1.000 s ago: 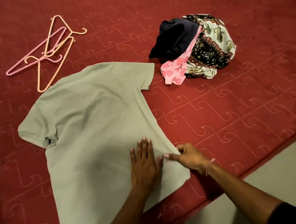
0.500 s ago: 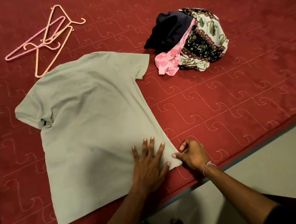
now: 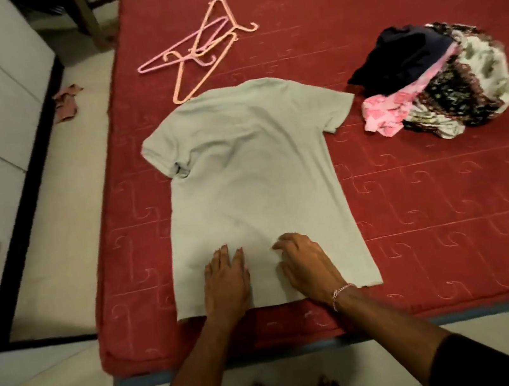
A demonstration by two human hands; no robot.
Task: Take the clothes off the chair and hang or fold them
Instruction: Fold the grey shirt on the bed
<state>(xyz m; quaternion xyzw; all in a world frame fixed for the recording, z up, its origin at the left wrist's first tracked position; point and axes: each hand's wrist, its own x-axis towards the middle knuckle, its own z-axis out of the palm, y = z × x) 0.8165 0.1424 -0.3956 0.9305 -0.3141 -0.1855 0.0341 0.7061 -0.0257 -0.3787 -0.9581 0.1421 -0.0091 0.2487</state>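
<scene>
No text, label, brand, number or sign can be read anywhere in the head view. The grey T-shirt (image 3: pixel 253 173) shows a plain back, and the dark patch at its left armpit is too small to tell. The red mattress cover (image 3: pixel 446 189) bears only stitched curl patterns, and the patterned clothes in the pile (image 3: pixel 438 80) show motifs, no letters.

Matt grey cloth shirt (image 3: pixel 253 173) lies on a red quilted, stitched bed (image 3: pixel 448 202); hangers (image 3: pixel 200 51) look like smooth plastic, though blurred.
</scene>
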